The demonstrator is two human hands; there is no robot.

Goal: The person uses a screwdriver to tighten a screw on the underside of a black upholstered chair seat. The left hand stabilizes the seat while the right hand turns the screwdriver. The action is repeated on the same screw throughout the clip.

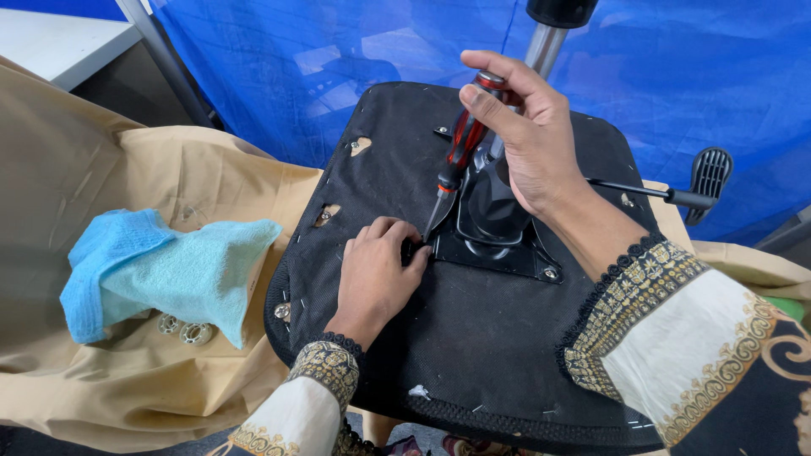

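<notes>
Underneath both hands, the upturned black fabric-covered chair seat lies on tan cloth, its black metal mounting plate central. Tilted steeply, the red-and-black-handled screwdriver runs from upper right down to the plate's left corner. The right hand grips its handle; the left hand, fingers curled, steadies the tip.

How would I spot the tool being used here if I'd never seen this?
Find the upturned black seat base on the tan cloth. Above its metal plate, the right hand grips a screwdriver. Its glossy red-and-black striped handle is the only red thing there.
</notes>
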